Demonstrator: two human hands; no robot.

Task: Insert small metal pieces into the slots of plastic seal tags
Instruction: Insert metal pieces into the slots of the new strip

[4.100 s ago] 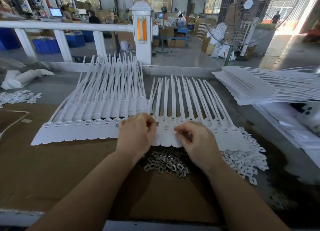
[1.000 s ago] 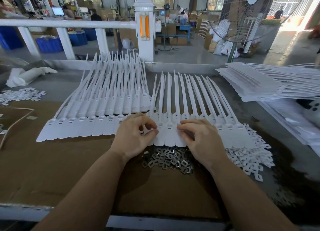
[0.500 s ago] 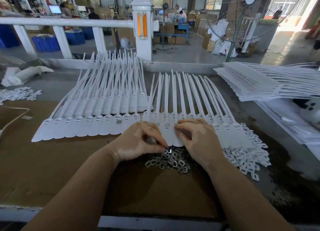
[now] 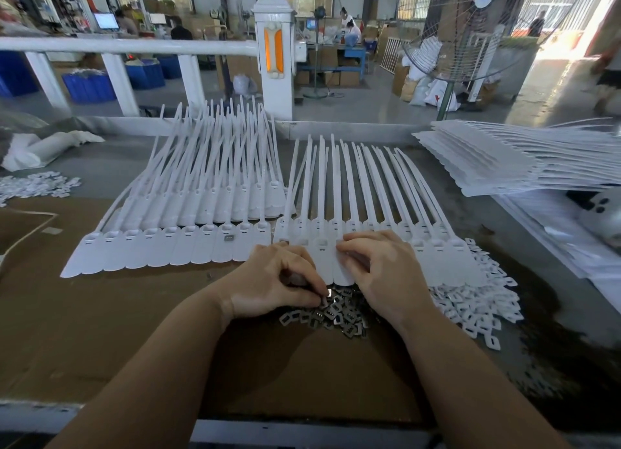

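The left hand (image 4: 272, 280) pinches one metal clip (image 4: 328, 293) from the metal-clip pile (image 4: 332, 316), heaped just in front of the seal tags (image 4: 379, 247) near the counter's front edge for short reaches. The right hand (image 4: 379, 270), fingers curled, presses the tag row flat, likely steadying its slots.

The right hand (image 4: 379, 274) hides the tag slots beneath its fingers
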